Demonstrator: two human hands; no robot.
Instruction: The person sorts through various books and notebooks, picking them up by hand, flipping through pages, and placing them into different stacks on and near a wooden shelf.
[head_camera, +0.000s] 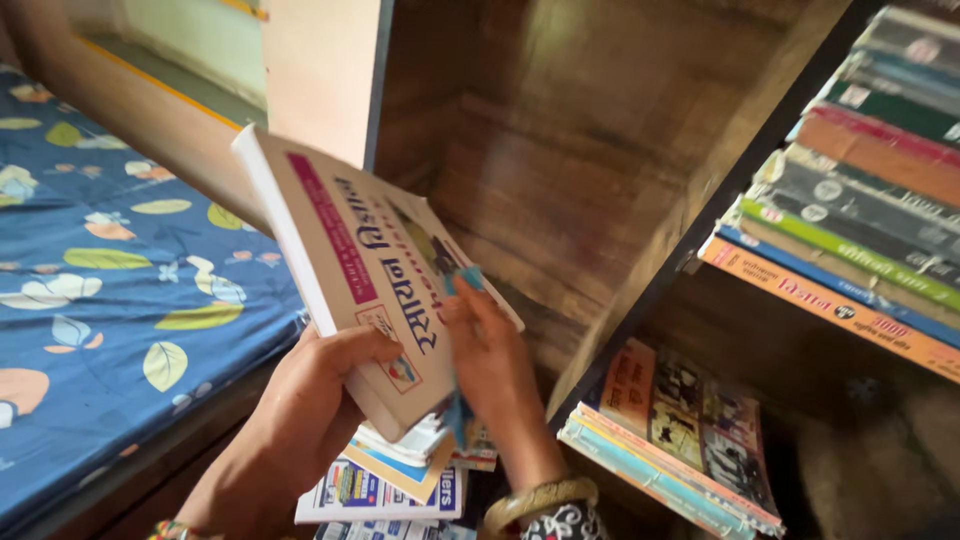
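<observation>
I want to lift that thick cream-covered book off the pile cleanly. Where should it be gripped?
Probably the near bottom corner of the thick book, from below: it tilts up, and the left hand cups that edge while the right hand steadies the cover.

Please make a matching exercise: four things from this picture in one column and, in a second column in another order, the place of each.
1. thick cream book
2. blue leaf-print bedsheet
3. bangle
4. stack of books lying flat

a. upper right shelf
b. left side of the picture
c. on the right wrist
d. held in the left hand and the right hand

Pairs: 1-d, 2-b, 3-c, 4-a
</observation>
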